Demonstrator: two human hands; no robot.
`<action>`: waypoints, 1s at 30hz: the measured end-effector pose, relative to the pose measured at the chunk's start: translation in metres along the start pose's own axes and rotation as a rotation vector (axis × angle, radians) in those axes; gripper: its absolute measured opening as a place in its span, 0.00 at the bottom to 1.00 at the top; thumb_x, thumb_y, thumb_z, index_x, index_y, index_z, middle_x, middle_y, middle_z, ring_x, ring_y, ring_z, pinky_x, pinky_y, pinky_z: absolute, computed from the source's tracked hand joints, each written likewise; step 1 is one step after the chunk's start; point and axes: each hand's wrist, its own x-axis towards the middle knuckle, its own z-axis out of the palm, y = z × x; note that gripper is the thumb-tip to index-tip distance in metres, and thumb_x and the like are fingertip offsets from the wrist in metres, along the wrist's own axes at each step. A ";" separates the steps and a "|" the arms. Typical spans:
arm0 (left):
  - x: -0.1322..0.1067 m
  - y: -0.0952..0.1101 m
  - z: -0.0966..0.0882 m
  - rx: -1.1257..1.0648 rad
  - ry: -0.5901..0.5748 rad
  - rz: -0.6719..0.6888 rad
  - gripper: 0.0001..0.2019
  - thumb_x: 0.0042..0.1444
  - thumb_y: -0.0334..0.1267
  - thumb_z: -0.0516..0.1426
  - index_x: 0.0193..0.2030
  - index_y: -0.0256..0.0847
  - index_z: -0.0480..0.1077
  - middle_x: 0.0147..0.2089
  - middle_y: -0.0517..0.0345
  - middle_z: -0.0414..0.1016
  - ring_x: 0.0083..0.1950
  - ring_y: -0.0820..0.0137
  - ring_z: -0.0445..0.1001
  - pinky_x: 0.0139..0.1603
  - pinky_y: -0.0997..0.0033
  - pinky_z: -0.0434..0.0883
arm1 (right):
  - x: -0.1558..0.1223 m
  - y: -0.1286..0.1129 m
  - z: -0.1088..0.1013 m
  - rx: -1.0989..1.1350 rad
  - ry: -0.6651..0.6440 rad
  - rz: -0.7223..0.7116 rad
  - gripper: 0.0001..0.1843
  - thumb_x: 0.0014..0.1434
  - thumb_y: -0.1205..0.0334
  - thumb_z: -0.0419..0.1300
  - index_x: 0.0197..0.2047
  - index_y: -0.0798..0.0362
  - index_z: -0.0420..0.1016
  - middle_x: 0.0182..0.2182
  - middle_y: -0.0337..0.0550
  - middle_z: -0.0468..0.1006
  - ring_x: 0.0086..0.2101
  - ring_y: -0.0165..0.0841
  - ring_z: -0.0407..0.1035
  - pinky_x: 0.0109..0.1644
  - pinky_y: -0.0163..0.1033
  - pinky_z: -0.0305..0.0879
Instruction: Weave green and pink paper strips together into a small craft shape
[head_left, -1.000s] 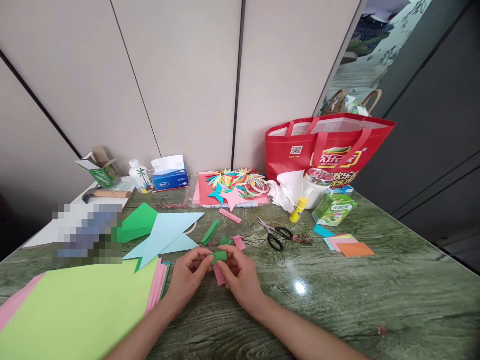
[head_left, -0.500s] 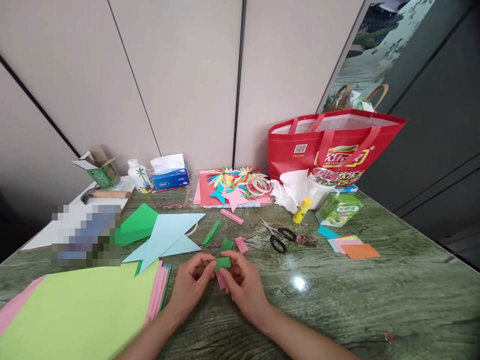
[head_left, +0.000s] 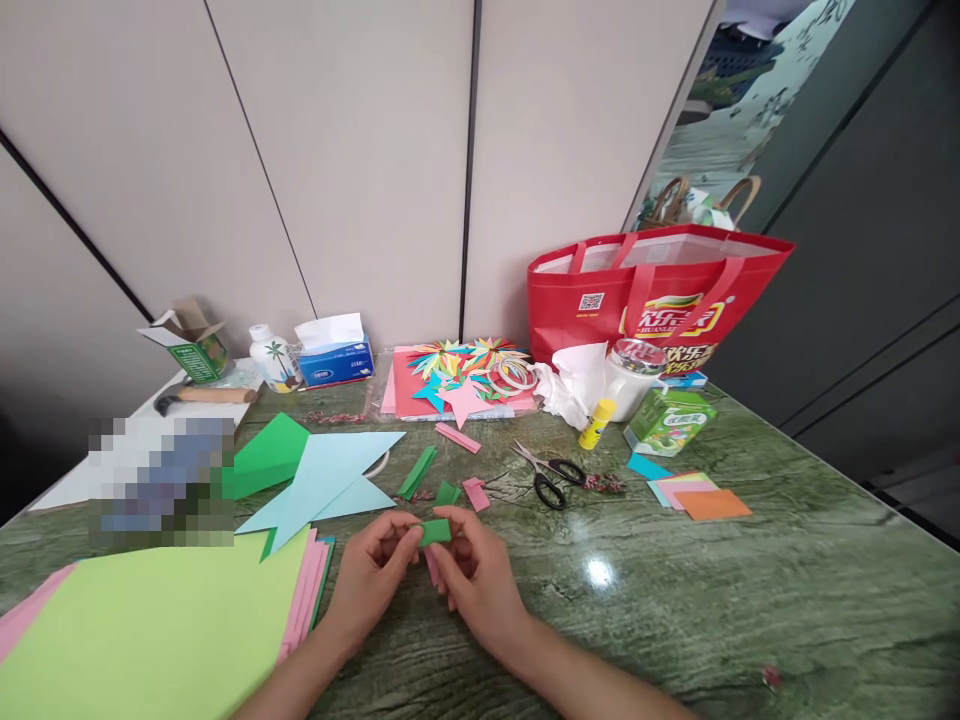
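Observation:
Between my two hands is a small folded green paper piece (head_left: pixel 436 531), with a pink paper strip (head_left: pixel 431 566) sticking out below it. My left hand (head_left: pixel 379 565) pinches the green piece at its left end. My right hand (head_left: pixel 476 565) grips its right end, the thumb in front near the pink strip. How the two papers join is hidden by my fingers. Just beyond my hands lie another folded green piece (head_left: pixel 448 493), a folded pink piece (head_left: pixel 475 494) and a long green strip (head_left: pixel 417 473). A folded pink strip (head_left: pixel 458 438) rests farther back.
Black-handled scissors (head_left: pixel 550 475), a yellow glue stick (head_left: pixel 597 424) and small coloured sheets (head_left: pixel 697 495) lie to the right. Large paper sheets (head_left: pixel 172 620) and light blue folded paper (head_left: pixel 322 485) lie left. A red bag (head_left: pixel 600 300), jar (head_left: pixel 634 378) and tissue box (head_left: pixel 335 362) stand behind.
The view has shifted slightly, so the scene sits a little to the left. Both hands keep hold of the green piece, which now lies flatter between the fingers.

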 end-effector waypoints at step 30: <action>0.000 -0.005 0.003 -0.122 -0.035 -0.046 0.14 0.52 0.49 0.53 0.30 0.40 0.60 0.19 0.68 0.60 0.16 0.79 0.54 0.15 0.81 0.51 | -0.001 -0.003 0.009 0.050 -0.015 0.019 0.17 0.56 0.54 0.53 0.46 0.55 0.65 0.27 0.39 0.70 0.17 0.22 0.61 0.16 0.26 0.59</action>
